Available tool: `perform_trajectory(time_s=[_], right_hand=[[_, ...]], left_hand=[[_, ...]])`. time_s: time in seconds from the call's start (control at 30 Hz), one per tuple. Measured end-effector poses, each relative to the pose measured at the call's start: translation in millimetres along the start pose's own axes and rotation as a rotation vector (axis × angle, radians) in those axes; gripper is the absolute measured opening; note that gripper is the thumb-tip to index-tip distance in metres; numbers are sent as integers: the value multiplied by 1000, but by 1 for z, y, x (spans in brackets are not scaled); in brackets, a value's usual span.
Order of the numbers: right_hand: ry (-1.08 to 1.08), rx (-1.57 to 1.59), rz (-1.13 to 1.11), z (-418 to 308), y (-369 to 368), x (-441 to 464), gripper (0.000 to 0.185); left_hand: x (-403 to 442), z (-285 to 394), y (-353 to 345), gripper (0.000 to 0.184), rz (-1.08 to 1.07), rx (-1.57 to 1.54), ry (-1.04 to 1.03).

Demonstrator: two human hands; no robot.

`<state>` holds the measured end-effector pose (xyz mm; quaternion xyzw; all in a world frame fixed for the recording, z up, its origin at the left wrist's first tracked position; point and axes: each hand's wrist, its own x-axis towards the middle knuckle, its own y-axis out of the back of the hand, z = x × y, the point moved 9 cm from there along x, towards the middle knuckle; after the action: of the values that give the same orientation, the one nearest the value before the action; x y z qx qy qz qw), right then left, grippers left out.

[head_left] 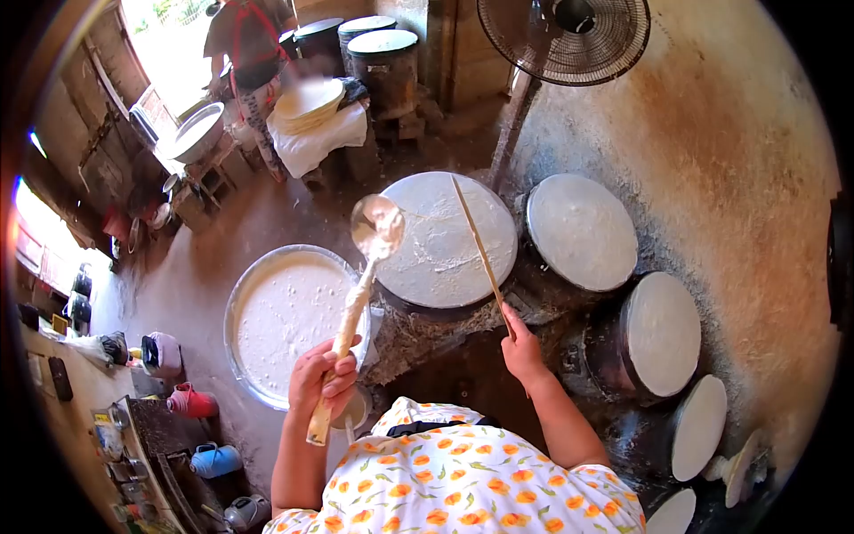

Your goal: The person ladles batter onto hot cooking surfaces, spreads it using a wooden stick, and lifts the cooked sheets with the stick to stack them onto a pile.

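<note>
My left hand (326, 384) is wrapped round the pale handle of a ladle (377, 229), whose round metal bowl is raised between a wide basin of white batter (289, 325) and a round white cooking surface (436, 258). Some pale batter clings to the ladle. In my right hand (523, 349) is a long thin wooden stick (479, 240), slanting up and left over the same white surface. Whether the stick touches that surface I cannot tell.
More round white-topped pots (583, 231) curve down the right side by the wall. A fan (569, 36) stands at the top. At the upper left a person (253, 44) is near a stack of round sheets (307, 102). Flasks (216, 460) lie at the lower left.
</note>
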<state>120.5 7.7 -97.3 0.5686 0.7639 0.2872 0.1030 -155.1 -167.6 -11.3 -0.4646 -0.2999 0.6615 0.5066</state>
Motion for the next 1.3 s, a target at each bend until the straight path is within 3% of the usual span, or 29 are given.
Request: perform_trajectory(time_s=[0.03,0.1,0.2,0.23,0.3,0.33,0.37,0.43,0.57,0.6,0.63,0.7,0.77,0.83,0.9,1.03,1.17,1.27,1.3], right_hand=[[2,-5,-4,6,-4,-11,62],[-203,-340,-289,35,-29,-43,64],[-108,-391,-469,24,-41,-79,64],[-110,-394,-468,26,-40,-78,64],[-55,-171,-208,21,-20,-64,64],[-129,-117,-123,33,-17,-57,65],[-266,-120,-94,25,-13,-54,66],[-309,-308,-232,36,-43,-68,66],[-243,-455,-567,0,-71,-86,65],[-250,-459,-558,6,-74,-88,65],[0,-225,-396,-10,-73,-82,64],[239,2,-207,-39,-50,-84,64],[-740,864,-694,-9,-77,-132,63],[-713,922,-643,-26,-71,-143,60],[-512,1203,-649,-51,-62,-147,61],[-459,1235,-519,-60,-35,-157,67],[-487,1021,-187,-12,32,-173,63],[-527,781,122,40,110,-192,61],[-546,737,219,64,136,-204,61]], left_hand=[[-9,8,-5,42,-54,21,-48],[-29,32,-1,43,16,109,-162],[-56,70,14,40,135,273,-312],[-64,81,22,39,177,297,-353],[-75,97,46,36,183,233,-415],[-79,102,63,36,195,222,-434],[-83,106,81,35,209,209,-453],[-85,106,125,34,249,148,-435],[-80,89,213,31,304,-140,-302],[-77,85,236,29,325,-180,-268],[-74,80,252,28,317,-224,-231],[-67,69,283,28,353,-330,-175],[-55,57,306,25,328,-467,-102],[-40,43,325,20,325,-582,0],[-24,24,348,10,378,-649,138],[-1,-1,402,11,613,-348,127],[11,-20,387,21,782,-121,98],[17,-43,365,31,768,-106,118],[19,-49,363,27,765,-97,107]])
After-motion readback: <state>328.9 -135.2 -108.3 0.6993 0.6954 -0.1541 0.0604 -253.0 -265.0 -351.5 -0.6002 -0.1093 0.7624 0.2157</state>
